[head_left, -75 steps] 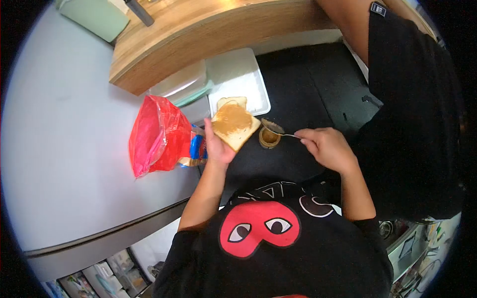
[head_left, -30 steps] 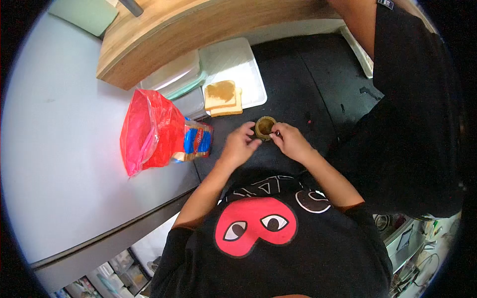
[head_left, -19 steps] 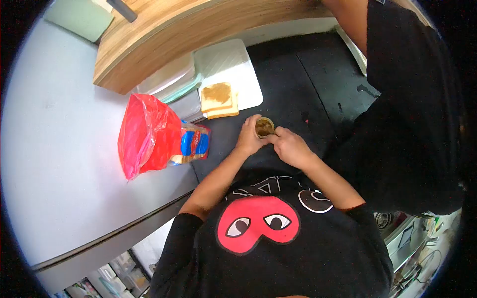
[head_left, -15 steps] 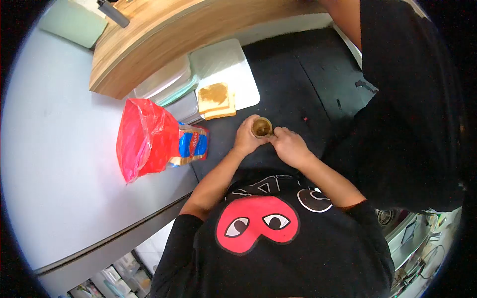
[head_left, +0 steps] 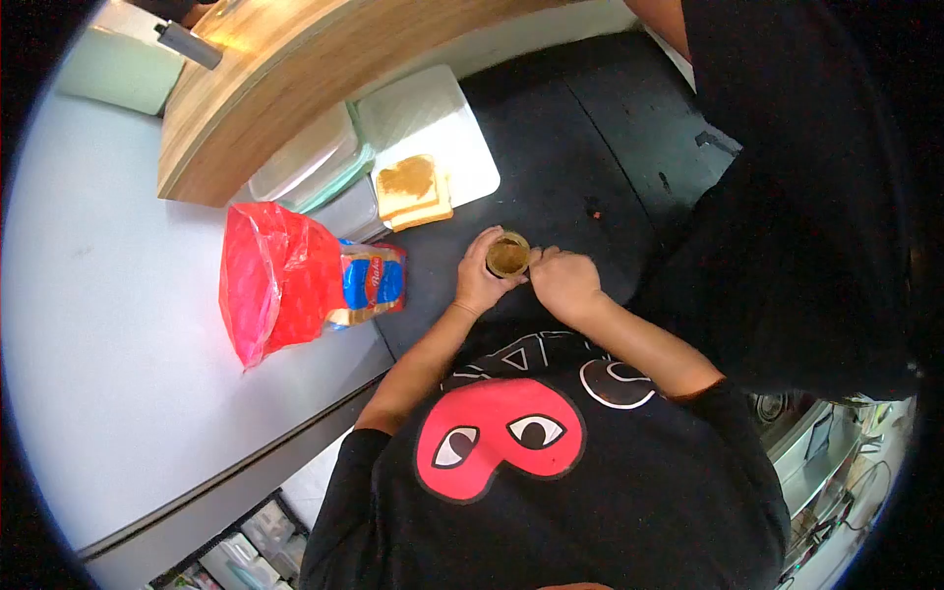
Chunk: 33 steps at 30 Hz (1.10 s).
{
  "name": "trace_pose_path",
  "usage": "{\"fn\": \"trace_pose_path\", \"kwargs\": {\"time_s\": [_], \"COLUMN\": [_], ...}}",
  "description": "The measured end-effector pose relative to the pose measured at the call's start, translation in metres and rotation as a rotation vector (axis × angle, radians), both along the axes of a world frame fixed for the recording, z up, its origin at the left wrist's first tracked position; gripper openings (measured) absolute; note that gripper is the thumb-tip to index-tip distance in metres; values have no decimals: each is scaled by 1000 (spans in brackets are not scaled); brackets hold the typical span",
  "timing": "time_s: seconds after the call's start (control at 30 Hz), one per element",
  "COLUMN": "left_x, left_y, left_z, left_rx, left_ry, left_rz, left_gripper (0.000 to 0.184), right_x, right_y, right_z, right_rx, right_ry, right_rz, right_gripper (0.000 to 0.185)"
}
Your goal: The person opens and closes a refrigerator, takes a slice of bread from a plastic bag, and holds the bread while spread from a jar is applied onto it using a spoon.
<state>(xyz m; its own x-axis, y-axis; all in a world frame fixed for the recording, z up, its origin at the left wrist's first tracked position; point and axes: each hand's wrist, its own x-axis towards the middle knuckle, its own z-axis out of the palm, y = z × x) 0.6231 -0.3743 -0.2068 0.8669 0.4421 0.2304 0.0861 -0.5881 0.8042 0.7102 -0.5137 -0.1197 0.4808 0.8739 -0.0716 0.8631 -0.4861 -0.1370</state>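
Observation:
My left hand (head_left: 478, 279) is wrapped round an open jar (head_left: 507, 254) of brown spread, its mouth facing up. On the jar's right side, my right hand (head_left: 565, 281) is closed in a fist-like grip close to the rim. What it holds, if anything, is hidden by the fingers. Beyond the jar, two slices of bread (head_left: 415, 192) lie overlapped at the edge of a white board (head_left: 472, 147). Brown spread covers part of the top slice.
To the left stands a red plastic bag (head_left: 280, 280) with packaged bread (head_left: 372, 282) at its mouth. Lidded containers (head_left: 310, 162) sit below a wooden shelf (head_left: 256, 88). Another person's black sleeve (head_left: 787, 128) reaches in at the right, beside the black worktop (head_left: 551, 128).
The view has shifted slightly, so the board, bread and bag appear further left. My right fist has turned a little at the jar's rim; my left hand keeps its hold.

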Motion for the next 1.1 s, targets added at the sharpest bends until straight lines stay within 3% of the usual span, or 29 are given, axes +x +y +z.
{"fn": "trace_pose_path", "kwargs": {"time_s": [0.37,0.57,0.77,0.87,1.1], "left_x": [-2,-1,1,1,6], "left_y": [-2,-1,-1,-1,5], "left_z": [8,5,8,8,14], "left_rx": [-20,28,8,8,-54], "left_ry": [-2,-2,10,16,117], "left_rz": [-128,-162,-164,-137,-46], "left_gripper": [75,77,77,78,79], "right_x": [19,24,31,34,53], "right_y": [-1,-12,-24,-32,-53], "right_z": [9,-15,-4,-3,-1], "right_rx": [-160,-64,110,234,233], "right_ry": [295,439,641,778,1290], "right_rz": [154,55,-10,-95,-430], "right_gripper": [17,15,16,19,21]}}
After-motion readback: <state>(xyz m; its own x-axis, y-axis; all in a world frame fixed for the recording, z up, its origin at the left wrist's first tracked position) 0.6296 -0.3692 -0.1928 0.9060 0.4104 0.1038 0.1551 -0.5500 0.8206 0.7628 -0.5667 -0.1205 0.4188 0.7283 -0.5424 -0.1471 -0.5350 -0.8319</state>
